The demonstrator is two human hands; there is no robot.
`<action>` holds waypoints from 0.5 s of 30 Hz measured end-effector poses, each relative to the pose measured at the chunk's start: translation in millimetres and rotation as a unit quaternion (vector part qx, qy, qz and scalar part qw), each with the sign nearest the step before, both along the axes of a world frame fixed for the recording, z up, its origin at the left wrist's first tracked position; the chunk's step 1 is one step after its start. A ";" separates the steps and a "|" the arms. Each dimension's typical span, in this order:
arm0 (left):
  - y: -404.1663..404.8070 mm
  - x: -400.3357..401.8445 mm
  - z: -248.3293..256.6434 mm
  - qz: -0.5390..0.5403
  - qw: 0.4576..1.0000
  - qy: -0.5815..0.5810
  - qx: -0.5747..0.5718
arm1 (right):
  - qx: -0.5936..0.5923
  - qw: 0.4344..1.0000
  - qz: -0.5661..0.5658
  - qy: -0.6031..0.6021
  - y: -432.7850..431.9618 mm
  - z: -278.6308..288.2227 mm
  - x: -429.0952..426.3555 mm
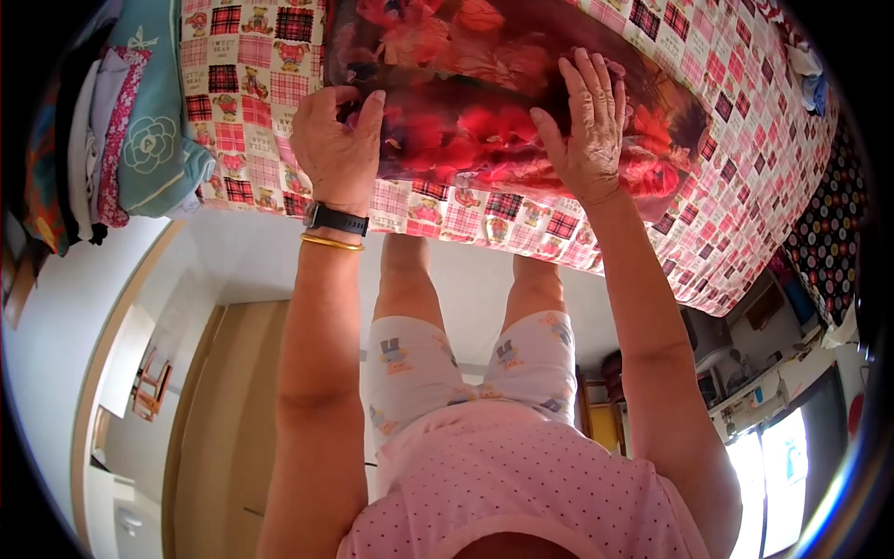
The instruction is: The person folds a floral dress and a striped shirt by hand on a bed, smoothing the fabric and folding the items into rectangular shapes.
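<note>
A dark red garment or cloth with a floral print (454, 133) lies spread on a bed sheet with a patchwork bear print (269, 49). At the cloth's left edge is my left hand (339, 143), its fingers curled and thumb apart; whether they pinch the fabric is hidden. My right hand (590, 126) rests flat near the middle right of the cloth, fingers extended and thumb spread. Soft folds run across the fabric between both hands. The cloth's far edge passes out of the top of the view.
Folded clothes (91, 133) are stacked at the left beside a teal cloth with a white flower outline (150, 143). The bed's near edge meets my legs. A black dotted fabric (834, 209) hangs at the right. A beige door (230, 419) stands behind me.
</note>
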State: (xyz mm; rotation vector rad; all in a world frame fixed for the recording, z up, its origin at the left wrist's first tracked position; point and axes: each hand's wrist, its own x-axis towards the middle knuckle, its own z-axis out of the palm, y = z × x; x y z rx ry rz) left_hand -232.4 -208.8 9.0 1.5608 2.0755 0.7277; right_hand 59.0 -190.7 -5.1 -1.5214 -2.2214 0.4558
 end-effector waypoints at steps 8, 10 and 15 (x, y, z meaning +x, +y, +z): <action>-7.0 -4.0 2.4 0.013 0.995 -0.103 0.000 | -0.040 0.998 -0.022 -0.053 -16.9 -17.7 6.1; -1.3 -0.8 15.5 0.043 0.972 -0.230 -0.003 | -0.035 0.998 -0.021 -0.055 -15.6 -19.6 6.5; -0.8 -8.1 7.8 0.049 0.954 -0.295 -0.032 | -0.033 0.998 -0.023 -0.057 -13.9 -21.4 1.5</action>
